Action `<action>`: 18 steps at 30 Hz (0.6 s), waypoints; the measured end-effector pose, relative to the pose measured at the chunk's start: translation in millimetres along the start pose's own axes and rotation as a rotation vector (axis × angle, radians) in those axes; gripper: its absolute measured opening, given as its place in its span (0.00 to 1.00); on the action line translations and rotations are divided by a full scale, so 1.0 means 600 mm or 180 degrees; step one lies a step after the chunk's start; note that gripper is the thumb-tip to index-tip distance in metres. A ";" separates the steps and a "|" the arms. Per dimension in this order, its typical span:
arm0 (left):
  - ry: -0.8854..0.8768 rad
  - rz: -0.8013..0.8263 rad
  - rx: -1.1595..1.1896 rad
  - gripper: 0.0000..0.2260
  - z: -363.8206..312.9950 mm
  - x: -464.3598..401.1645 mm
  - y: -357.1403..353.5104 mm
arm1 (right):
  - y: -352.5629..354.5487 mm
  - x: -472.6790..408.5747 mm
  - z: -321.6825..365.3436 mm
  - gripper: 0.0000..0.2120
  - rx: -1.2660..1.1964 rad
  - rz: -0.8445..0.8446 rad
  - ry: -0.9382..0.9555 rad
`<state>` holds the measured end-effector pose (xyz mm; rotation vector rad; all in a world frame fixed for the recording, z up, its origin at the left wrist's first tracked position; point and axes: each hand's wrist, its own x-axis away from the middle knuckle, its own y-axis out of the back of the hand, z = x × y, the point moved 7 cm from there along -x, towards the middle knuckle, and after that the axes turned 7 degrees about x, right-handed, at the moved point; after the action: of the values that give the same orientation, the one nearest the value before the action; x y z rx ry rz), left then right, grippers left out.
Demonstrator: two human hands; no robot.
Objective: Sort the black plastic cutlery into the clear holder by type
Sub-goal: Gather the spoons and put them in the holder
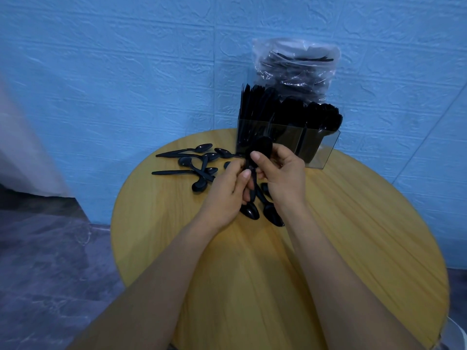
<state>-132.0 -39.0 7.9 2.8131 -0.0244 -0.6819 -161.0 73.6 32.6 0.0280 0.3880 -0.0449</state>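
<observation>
Round wooden table [353,248]; loose black spoons [199,162] at left; clear holder [326,150] at far edge.

Both forearms reached fwd from bottom edge, converging mid-frame, wrists just beside each other. L hand [227,188]: fingers curled, thumb up, pinching spoon stack [260,150] at handles. R hand [280,173]: thumb laid across top, fingers curled round same stack from the right. Both hands touching, held above table.

round wooden table [353,248] against blue textured wall [126,59], grey floor [50,261].
</observation>
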 end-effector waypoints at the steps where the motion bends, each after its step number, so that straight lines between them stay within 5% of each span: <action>1: -0.0027 -0.0101 -0.0013 0.07 -0.002 0.000 0.005 | 0.000 0.000 0.000 0.05 -0.0047 -0.0022 0.0013; 13: 0.0280 0.0375 0.0584 0.13 0.006 0.004 -0.015 | 0.013 0.003 -0.030 0.03 -0.0700 0.0037 -0.0595; 18: 0.0080 -0.0023 0.0185 0.14 0.005 -0.001 0.003 | 0.014 0.003 -0.019 0.05 -0.0292 0.0224 -0.0580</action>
<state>-133.7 -41.2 6.0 2.8785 -0.0303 -0.6575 -163.0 82.2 21.8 -0.0528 0.2063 0.0397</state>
